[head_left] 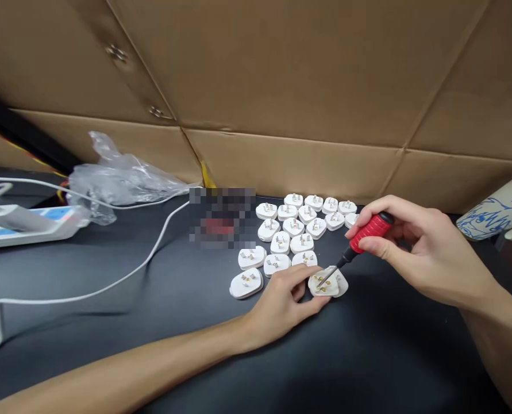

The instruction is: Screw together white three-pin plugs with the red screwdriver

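My left hand [284, 299] pinches a white plug piece [326, 284] with brass-coloured metal parts showing on its upper face. Beneath its right side, another white piece [341, 283] sticks out on the dark table. A red and black screwdriver [370, 233] is gripped in my right hand [428, 247], tilted down to the left. Its metal tip touches the plug piece near the brass parts. Several white plugs [280, 242] with metal prongs facing up lie in loose rows behind and left of my left hand.
A white cable [96, 296] curves over the dark table [173, 368] at left. Farther left are a white power strip [44, 227] and a crumpled plastic bag [118, 178]. A patterned cup [497, 207] lies at right. Brown cardboard [281, 75] stands behind. One patch is pixelated.
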Demonstrator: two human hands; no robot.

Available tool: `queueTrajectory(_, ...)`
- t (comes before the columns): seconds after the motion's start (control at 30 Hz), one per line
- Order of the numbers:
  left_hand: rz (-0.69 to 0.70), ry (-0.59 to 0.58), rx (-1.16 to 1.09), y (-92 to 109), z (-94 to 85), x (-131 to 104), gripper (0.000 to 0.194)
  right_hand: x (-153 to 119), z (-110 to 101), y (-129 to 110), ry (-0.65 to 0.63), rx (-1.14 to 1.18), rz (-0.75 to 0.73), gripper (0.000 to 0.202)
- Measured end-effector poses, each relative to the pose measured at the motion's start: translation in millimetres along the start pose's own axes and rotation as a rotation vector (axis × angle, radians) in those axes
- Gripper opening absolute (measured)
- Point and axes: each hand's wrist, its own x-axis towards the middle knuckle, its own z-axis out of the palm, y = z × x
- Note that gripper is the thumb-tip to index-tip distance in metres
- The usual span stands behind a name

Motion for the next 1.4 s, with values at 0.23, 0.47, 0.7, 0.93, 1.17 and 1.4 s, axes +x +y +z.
queueTrajectory(0.23,0.023,0.03,0.058,1,1.2,0,0.032,-1,6,0,0.047,-0.037,0.072,0.009)
queueTrajectory(0.47,0.018,-0.096,-0.134,-3,-1.0,3,0.033,-2,-13,1,-0.278,0.189,-0.158,0.013)
queueTrajectory(0.7,0.099,-0.014,-0.006,-1,0.8,-2,0.032,-4,-3,-4,-0.163,0.152,-0.155,0.008)
queueTrajectory(0.93,0.017,-0.04,-0.163,4,-1.8,1,0.033,-11,-20,-4,0.1,0.436,-0.193,0.013)
queueTrajectory(1.17,-0.083,-0.05,-0.31,3,-3.4,4,0.038,-3,-27,11,0.009,0.077,-0.07,0.011)
queueTrajectory(1.4,-0.191,-0.156,-0.506,2,-3.6,5,0.041,6,11,18,-0.629,-0.252,-0.162,0.015)
